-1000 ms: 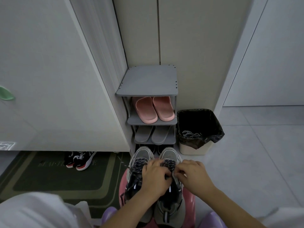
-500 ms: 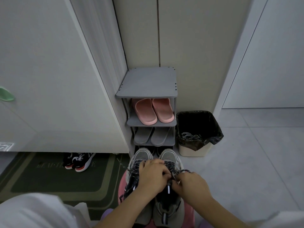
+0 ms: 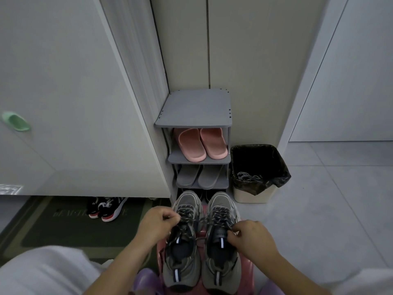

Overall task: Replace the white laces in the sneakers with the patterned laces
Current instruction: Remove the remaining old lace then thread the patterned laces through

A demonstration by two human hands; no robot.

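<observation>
L hand & R hand, fingers each pinching a patterned lace end, hold it crosswise over the sneakers (R nearer eyelets).

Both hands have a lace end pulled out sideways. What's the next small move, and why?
Probably cross the two ends and start the knot. The left hand and right hand each pinch an end of the patterned lace, drawn taut from the right sneaker, which looks fully laced.
</observation>
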